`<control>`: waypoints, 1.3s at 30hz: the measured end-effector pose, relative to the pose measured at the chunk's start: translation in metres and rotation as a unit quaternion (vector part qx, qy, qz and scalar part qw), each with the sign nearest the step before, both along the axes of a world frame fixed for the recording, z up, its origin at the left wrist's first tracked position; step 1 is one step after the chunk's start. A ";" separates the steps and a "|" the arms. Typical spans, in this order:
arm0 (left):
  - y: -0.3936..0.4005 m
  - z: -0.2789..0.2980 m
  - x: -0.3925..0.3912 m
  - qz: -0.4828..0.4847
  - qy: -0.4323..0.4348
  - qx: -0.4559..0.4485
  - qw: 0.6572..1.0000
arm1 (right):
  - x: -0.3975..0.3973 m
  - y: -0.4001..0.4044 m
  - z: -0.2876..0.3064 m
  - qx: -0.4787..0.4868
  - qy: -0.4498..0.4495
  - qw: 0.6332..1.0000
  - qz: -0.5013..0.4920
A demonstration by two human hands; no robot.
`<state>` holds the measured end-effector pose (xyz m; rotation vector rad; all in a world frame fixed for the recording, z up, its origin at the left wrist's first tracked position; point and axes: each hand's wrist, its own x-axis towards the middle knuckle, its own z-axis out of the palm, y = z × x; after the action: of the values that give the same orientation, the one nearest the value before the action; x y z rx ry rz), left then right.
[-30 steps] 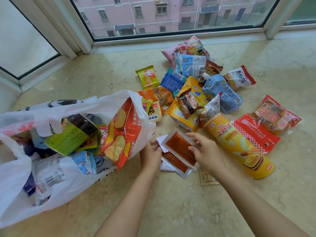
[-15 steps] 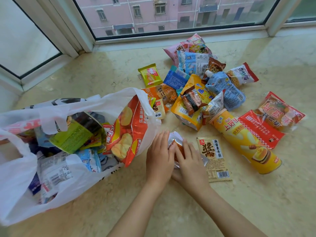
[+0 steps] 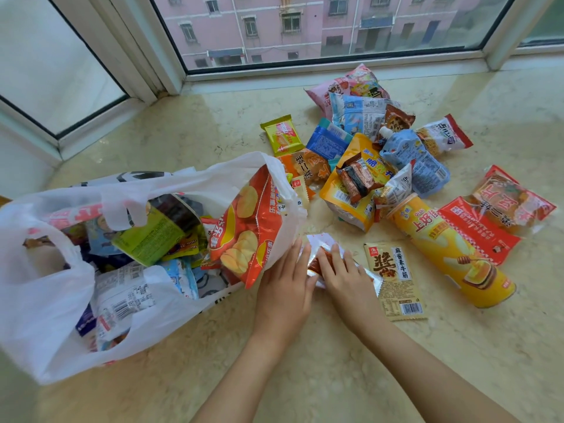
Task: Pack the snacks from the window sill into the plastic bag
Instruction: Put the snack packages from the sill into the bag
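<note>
Hands barely shifted, plastic bag (image 3: 45,300) perhaps half-full, crisps packet (image 3: 247,227) protruding

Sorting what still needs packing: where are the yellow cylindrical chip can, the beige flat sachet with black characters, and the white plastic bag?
Yellow cylindrical chip can (image 3: 448,248): head view, mid-body.
Beige flat sachet (image 3: 393,277): head view, printed face.
White plastic bag (image 3: 39,325): head view, near wall.

Marble sill (image 3: 305,377) beneath corner windows (image 3: 320,25) (pink building (image 3: 274,13) outside), daylight.

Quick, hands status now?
Left hand: open, fingers flat against the clear snack packets.
Right hand: open, flat on the same packets.
</note>
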<state>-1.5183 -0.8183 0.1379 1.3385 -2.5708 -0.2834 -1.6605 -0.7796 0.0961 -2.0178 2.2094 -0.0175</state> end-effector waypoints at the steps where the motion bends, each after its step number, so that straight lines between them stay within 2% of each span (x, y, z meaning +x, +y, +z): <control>1: 0.000 0.002 0.003 -0.004 -0.003 -0.005 1.000 | -0.001 0.001 0.003 -0.018 -0.011 1.000 0.001; 8: -0.004 0.002 0.013 0.011 -0.046 0.007 0.999 | -0.006 0.017 0.041 -0.175 -0.020 0.984 0.003; 12: 0.004 0.000 -0.012 0.047 -0.050 0.075 0.995 | -0.024 0.036 0.048 -0.181 -0.011 0.983 -0.012; 15: 0.022 -0.005 -0.046 0.036 -0.020 0.160 0.986 | -0.048 0.053 0.057 -0.182 0.009 0.983 -0.020; 18: 0.039 -0.012 -0.093 0.056 -0.008 0.160 0.986 | -0.075 0.067 0.071 -0.189 0.018 0.981 -0.028; 22: 0.057 -0.022 -0.149 0.097 0.000 0.212 0.972 | -0.107 0.080 0.080 -0.196 0.023 0.979 -0.046; 26: 0.062 -0.014 -0.173 0.141 0.058 0.221 0.963 | -0.126 0.084 0.086 -0.209 0.026 0.976 -0.061; 30: 0.056 -0.013 -0.178 0.194 0.077 0.281 0.937 | -0.134 0.085 0.085 -0.229 0.032 0.971 -0.056; 32: 0.049 -0.012 -0.177 0.222 0.053 0.306 0.924 | -0.133 0.083 0.085 -0.233 0.025 0.971 -0.050; 39: 0.042 -0.011 -0.164 0.182 -0.067 0.251 0.948 | -0.130 0.082 0.077 -0.217 0.008 0.975 -0.048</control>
<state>-1.6820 -0.7760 0.1270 2.0345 -2.3722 -0.8426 -1.7908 -0.6980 0.1734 -2.1070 2.4832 -0.5416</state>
